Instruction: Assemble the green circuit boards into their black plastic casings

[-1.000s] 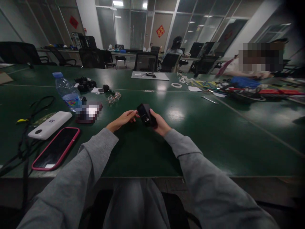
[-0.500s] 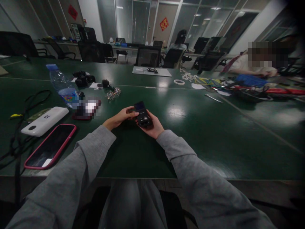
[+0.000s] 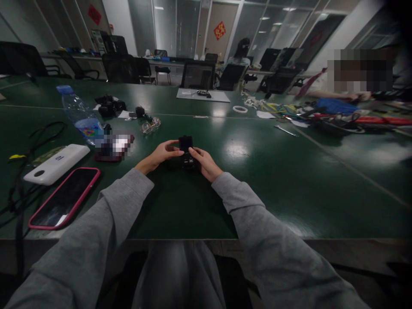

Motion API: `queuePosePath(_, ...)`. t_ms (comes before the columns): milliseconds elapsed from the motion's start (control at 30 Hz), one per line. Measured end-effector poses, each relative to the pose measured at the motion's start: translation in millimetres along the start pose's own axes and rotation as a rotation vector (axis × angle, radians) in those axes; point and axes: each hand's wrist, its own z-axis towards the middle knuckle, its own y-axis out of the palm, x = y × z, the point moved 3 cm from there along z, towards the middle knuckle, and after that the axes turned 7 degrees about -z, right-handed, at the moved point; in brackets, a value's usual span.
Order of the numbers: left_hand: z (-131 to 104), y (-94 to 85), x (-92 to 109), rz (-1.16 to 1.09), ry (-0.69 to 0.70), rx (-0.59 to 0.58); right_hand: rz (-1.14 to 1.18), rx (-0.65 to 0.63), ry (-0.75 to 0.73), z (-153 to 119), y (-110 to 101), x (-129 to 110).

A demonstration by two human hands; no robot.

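Note:
A small black device [image 3: 186, 145] with a dark square screen and small pale marks on its lower part is held between both hands over the green table [image 3: 277, 180]. My left hand [image 3: 163, 153] grips its left side, the thumb lying on the front below the screen. On the opposite side my right hand [image 3: 205, 162] closes around it, thumb tip at the screen's right edge. Fingers behind the device are hidden. To the left lie a phone in a red case [image 3: 66, 198], a white power-bank-like block [image 3: 57, 164] and a partly blurred dark red object [image 3: 112, 150].
A plastic bottle [image 3: 80, 112] stands tilted in view at left, near glasses [image 3: 151, 125] and black gear [image 3: 110, 106]. Farther off are a white board [image 3: 202, 95], a tape roll [image 3: 240, 109], a metal tool [image 3: 286, 130] and tangled cables. A person sits at far right.
The black device has turned more upright and shifted slightly left. My right hand has moved from beneath it to its right side, its thumb now on the front. The view has shifted slightly.

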Motion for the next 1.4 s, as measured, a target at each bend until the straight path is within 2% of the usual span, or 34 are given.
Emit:
queuePosePath(400, 3.0, -2.0, -4.1, 0.018, 0.017, -0.028, -0.018, 0.006, 0.003, 0.7, -3.6, 3.5)
queuePosePath(633, -0.1, 0.1, -0.6, 0.034, -0.01, -0.138, 0.014, -0.016, 0.001, -0.6, -2.6, 3.2)
queuePosePath(800, 0.3, 0.4, -1.3, 0.012, 0.029, -0.102, 0.03, -0.016, 0.007, -0.1, -2.8, 2.8)
queuePosePath(1033, 0.8, 0.5, -2.1, -0.016, 0.016, -0.071, 0.027, -0.036, 0.018, 2.9, -3.9, 3.9)
queuePosePath(1167, 0.9, 0.5, -1.8, -0.033, 0.002, -0.067, 0.018, -0.072, -0.006, 2.9, -4.0, 3.8)
queuePosePath(1400, 1.1, -0.4, -2.4, -0.028, -0.011, -0.086, -0.014, -0.064, -0.002, 2.0, -4.4, 3.3)
